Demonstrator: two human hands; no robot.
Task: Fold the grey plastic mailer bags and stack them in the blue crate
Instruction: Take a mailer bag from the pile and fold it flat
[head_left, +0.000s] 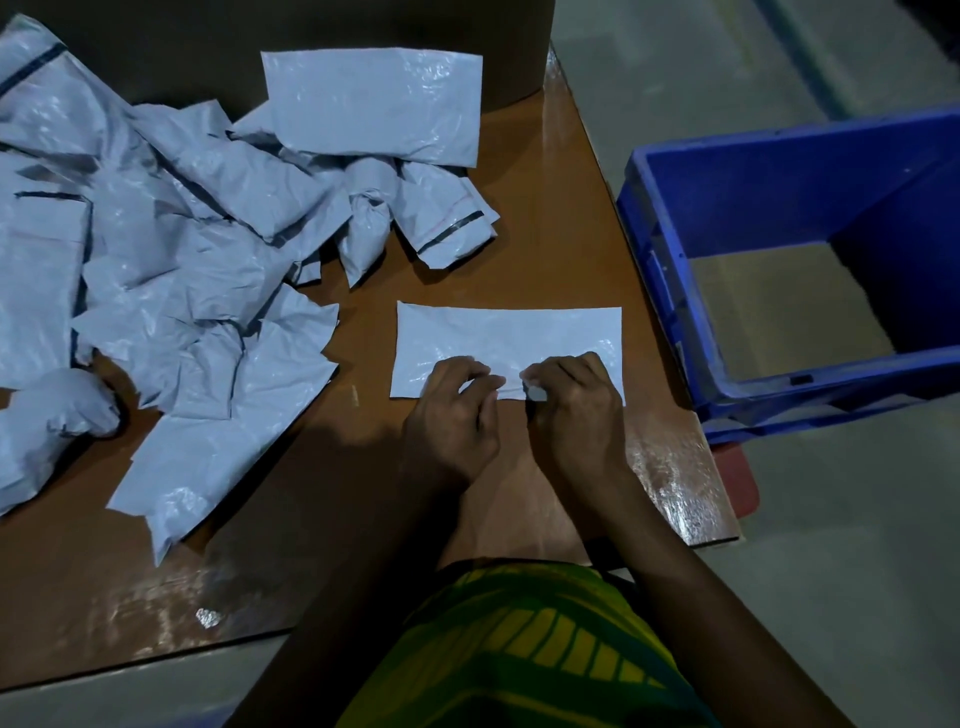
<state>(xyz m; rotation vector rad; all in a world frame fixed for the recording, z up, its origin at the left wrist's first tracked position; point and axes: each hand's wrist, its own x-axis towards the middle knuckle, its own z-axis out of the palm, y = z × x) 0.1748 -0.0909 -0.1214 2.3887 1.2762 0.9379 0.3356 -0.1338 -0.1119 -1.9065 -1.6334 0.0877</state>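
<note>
Both left hand (453, 415) and right hand (574, 410) pinch the near edge of the mailer bag (509, 332), lying long sideways; blue crate (779, 176) sits right.

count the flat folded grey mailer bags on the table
2. One folded mailer bag lies nearest, held by the left hand and right hand; a second folded bag rests on the crumpled pile farther back. Others may hide inside it.

Folded grey mailer (509, 332) flat; crumpled pile (156, 234) left; blue crate (779, 182) right.
</note>
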